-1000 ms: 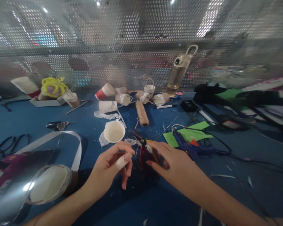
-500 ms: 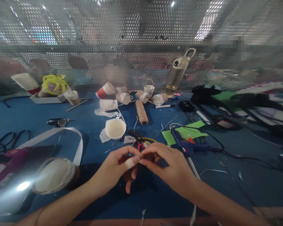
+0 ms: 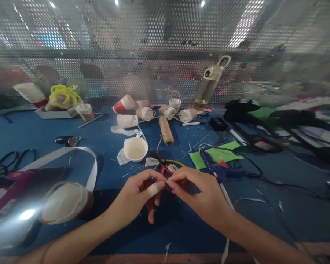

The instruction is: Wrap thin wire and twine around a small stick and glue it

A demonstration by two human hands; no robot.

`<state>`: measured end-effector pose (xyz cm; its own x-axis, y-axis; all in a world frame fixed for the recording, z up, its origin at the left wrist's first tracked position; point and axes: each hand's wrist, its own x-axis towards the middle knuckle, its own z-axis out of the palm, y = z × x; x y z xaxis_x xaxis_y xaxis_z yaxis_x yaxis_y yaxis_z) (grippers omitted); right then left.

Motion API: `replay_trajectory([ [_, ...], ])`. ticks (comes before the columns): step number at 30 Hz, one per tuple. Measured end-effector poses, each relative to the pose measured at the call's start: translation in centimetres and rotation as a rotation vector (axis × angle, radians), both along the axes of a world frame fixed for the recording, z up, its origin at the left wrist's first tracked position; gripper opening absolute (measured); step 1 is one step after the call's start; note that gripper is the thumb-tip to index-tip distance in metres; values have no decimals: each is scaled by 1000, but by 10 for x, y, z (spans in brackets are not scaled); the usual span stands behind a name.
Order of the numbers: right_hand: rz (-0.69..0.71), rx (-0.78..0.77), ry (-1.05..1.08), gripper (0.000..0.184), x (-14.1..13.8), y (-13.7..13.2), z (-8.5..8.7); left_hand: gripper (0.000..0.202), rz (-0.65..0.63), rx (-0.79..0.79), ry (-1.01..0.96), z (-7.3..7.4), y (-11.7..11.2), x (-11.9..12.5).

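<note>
My left hand (image 3: 144, 189), with a bandage around its thumb, pinches something tiny between thumb and forefinger. The fingertips of my right hand (image 3: 196, 185) pinch at the same spot, almost touching the left ones. What they hold is too small to name. Just beyond the fingers lie pliers (image 3: 162, 161) with dark jaws and red and yellow handles, partly hidden by my hands. A white paper cup (image 3: 135, 149) stands open past my left hand. Further back a roll of brown twine (image 3: 166, 131) lies on its side, its loose end trailing toward the pliers.
A blue glue gun (image 3: 222, 169) lies over green paper (image 3: 198, 159) on the right, its cord running across the blue table. Twine-wrapped cups and a tilted bottle (image 3: 208, 88) line the mesh wall. At left are a larger cup (image 3: 85, 201), white ribbon (image 3: 93, 167) and keys (image 3: 71, 140).
Both hands stay together at nearly the same place. The right fingertips have shifted slightly, and the view has moved a little.
</note>
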<state>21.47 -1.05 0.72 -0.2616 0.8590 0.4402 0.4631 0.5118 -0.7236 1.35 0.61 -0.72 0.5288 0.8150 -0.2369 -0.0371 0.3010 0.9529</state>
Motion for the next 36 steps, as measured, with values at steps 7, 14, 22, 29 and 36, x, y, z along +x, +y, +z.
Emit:
replay_trajectory([
  [7,-7,-93,11,9,-1,-1,1,21,64,75,30,6,-3,3],
  [14,-29,-120,-14,7,0,-2,3,18,143,226,96,9,-6,5],
  [22,-12,77,-154,11,4,-1,5,19,141,207,91,10,-3,4],
  [29,-274,226,-560,24,76,1,3,18,70,194,112,7,-2,2],
  [36,-204,35,-854,49,163,19,-38,22,19,209,181,6,-3,1],
])
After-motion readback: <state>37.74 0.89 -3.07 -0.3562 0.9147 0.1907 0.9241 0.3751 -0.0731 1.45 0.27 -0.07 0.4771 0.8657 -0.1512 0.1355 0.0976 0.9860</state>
